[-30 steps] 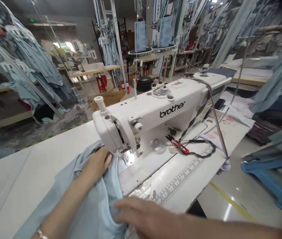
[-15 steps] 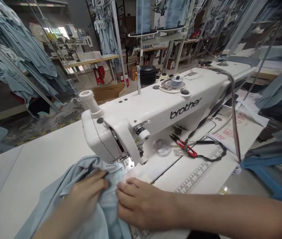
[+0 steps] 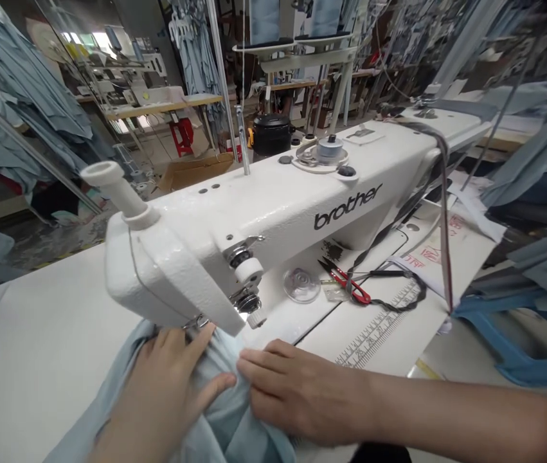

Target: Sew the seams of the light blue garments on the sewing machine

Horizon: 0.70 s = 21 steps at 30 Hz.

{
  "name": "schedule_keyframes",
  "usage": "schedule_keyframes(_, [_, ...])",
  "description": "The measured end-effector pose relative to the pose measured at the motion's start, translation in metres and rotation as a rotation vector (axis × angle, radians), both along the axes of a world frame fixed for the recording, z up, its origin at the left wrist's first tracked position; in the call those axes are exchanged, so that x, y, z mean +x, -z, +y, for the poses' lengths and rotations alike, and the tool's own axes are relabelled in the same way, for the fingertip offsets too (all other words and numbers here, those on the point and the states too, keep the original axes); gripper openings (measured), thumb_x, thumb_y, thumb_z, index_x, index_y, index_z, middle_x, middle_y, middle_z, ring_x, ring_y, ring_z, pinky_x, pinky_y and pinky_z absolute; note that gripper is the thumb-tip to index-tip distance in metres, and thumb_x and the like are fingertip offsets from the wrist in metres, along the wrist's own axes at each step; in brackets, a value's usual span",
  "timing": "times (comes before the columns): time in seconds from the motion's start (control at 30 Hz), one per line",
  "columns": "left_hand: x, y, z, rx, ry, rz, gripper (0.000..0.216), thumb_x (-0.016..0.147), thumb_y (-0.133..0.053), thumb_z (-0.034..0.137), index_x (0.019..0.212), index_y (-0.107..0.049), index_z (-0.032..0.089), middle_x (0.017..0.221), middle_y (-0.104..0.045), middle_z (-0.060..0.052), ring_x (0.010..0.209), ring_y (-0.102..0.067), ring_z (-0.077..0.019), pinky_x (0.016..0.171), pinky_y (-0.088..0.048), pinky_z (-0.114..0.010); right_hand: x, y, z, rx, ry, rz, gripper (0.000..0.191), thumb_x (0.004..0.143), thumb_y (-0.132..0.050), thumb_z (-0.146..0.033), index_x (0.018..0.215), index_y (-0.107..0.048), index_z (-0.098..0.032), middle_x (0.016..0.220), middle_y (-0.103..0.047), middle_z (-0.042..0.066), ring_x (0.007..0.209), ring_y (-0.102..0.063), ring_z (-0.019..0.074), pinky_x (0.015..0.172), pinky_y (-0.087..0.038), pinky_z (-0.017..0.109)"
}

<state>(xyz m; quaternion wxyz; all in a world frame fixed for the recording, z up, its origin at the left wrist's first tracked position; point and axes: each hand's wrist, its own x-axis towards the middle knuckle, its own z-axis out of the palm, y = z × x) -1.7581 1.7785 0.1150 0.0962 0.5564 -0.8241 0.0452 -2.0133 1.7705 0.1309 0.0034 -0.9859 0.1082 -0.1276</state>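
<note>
A light-blue garment [image 3: 227, 418] lies bunched on the sewing machine [image 3: 171, 251] table, one edge under the machine's head. My left hand [image 3: 162, 379] rests over the cloth with its thumb held away from the fingers; its fingertips reach close to the presser-foot area. On the garment's right side, my right hand [image 3: 297, 392] has its fingers together and curled on the fabric, its thumb out of sight. The needle and presser foot are mostly hidden behind the machine's head and my left fingers.
Red thread snips [image 3: 350, 283] with a dark cord lie right of a clear plastic disc [image 3: 302, 285]. A ruler scale [image 3: 379, 328] runs along the table front. Marked papers [image 3: 432, 251] sit at the right, near a blue stool [image 3: 519, 334]. Hanging garments [image 3: 17, 96] stand at back left.
My left hand has gone from fingers bunched on the cloth to thumb and fingers spread over it. The garment's left fold now lies under that hand. The view has shifted closer to the machine head.
</note>
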Motion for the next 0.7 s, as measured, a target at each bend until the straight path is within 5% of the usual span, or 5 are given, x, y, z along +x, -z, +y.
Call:
schedule_keyframes(0.17, [-0.002,0.004,-0.021,0.182,-0.082,0.034,0.051,0.065,-0.072,0.063,0.095,-0.072,0.022,0.085,-0.071,-0.01,0.088,-0.067,-0.0362,0.085,-0.052,-0.057,0.001,0.005,-0.011,-0.065,0.038,0.023,0.027,0.1,-0.03,-0.01,0.111,-0.054,-0.007,0.12,-0.056,0.021,0.118,-0.049,0.0298,0.084,-0.042,0.038])
schedule_keyframes(0.37, [0.009,0.003,-0.048,0.379,-0.012,0.078,0.058,0.073,-0.059,0.071,0.11,-0.068,0.028,0.085,-0.073,-0.005,0.092,-0.068,-0.0294,0.087,-0.053,-0.04,0.01,0.008,-0.018,-0.076,0.123,-0.027,0.026,0.097,-0.031,-0.006,0.103,-0.056,-0.009,0.116,-0.057,0.019,0.102,-0.052,0.0251,0.076,-0.04,0.035])
schedule_keyframes(0.7, [0.01,0.002,-0.059,0.368,-0.029,0.158,0.066,0.068,-0.06,0.076,0.111,-0.067,0.026,0.1,-0.073,-0.006,0.105,-0.065,-0.0322,0.069,-0.056,-0.033,0.014,0.014,-0.021,-0.045,0.161,-0.072,0.026,0.096,-0.031,-0.005,0.093,-0.055,-0.012,0.104,-0.057,0.014,0.093,-0.048,0.023,0.073,-0.035,0.034])
